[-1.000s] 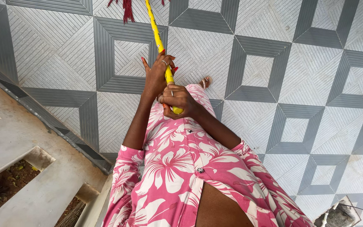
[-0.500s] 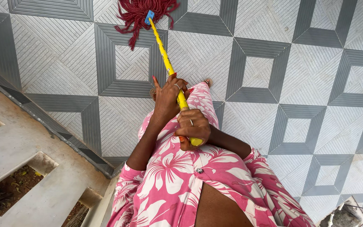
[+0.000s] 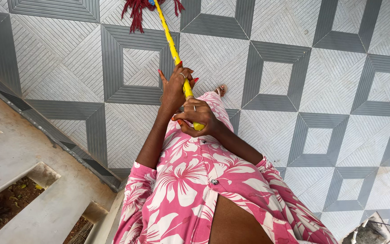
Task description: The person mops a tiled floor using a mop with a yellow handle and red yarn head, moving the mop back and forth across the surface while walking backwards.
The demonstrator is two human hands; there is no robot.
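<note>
Holding a yellow mop by the upper end of its handle

Gripping the mop handle (image 3: 172,43) with both hands, the person stands on a floor of grey and white tiles (image 3: 294,68) with a square pattern. The right hand (image 3: 197,118) is closed around the top end of the yellow stick, close to the body, and the left hand (image 3: 175,86) is wrapped around it just below, with some fingers loose and spread. The two hands are almost touching each other.

From the hands the handle goes forward and away, up to the top edge of the view, where the red mop head (image 3: 136,11) lies on the tiles; only a part of its strings is visible.

The handle looks thin, straight and stiff, and probably light, with a smooth surface that may slide a little in a wet palm. The string head is soft and, if wet, likely the heavier end, so two hands set apart on the stick should give better control.

At the left is a concrete edge (image 3: 46,180) with openings, well apart from the mop.
</note>
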